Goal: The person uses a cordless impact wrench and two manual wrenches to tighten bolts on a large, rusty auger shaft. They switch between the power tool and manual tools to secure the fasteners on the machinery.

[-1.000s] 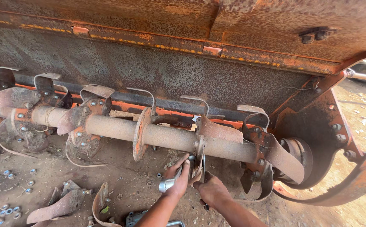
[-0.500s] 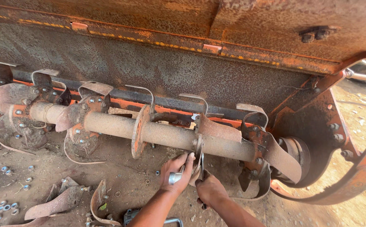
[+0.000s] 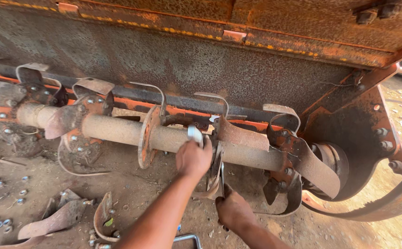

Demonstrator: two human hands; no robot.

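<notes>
L hand (image 3: 193,159) grip closed round a silvery socket tool (image 3: 194,134), its tip poking above the fist at the rusty rotor shaft (image 3: 118,130). R hand (image 3: 232,210) fist closed on a spanner (image 3: 222,173) below the blade flange (image 3: 219,161).

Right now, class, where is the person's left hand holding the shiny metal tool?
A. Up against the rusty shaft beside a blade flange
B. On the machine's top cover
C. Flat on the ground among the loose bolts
A: the left hand holds the shiny tool up against the rusty shaft, near a flange.
</notes>
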